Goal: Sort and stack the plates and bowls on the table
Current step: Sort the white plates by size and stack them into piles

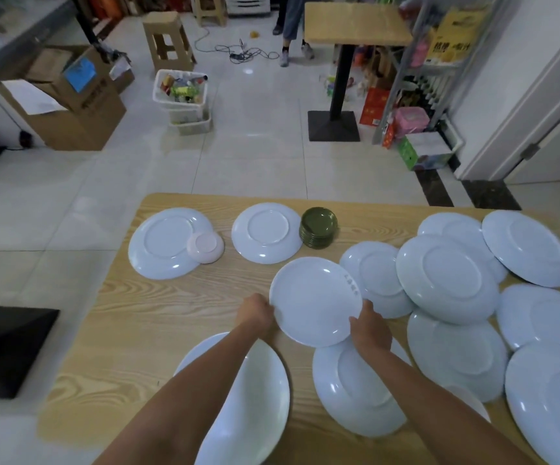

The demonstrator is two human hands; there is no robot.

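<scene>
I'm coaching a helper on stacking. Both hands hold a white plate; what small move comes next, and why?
Probably lower the held plate onto the face-up plate nearest the person. The left hand and right hand grip it face up, while the other white plates lie bottom up, so that one looks like the matching stack.

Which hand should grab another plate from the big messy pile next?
Probably the right hand. It grips the held plate on the side nearest the overlapping plates, just above one. The left hand grips the opposite rim, over bare table.
</scene>
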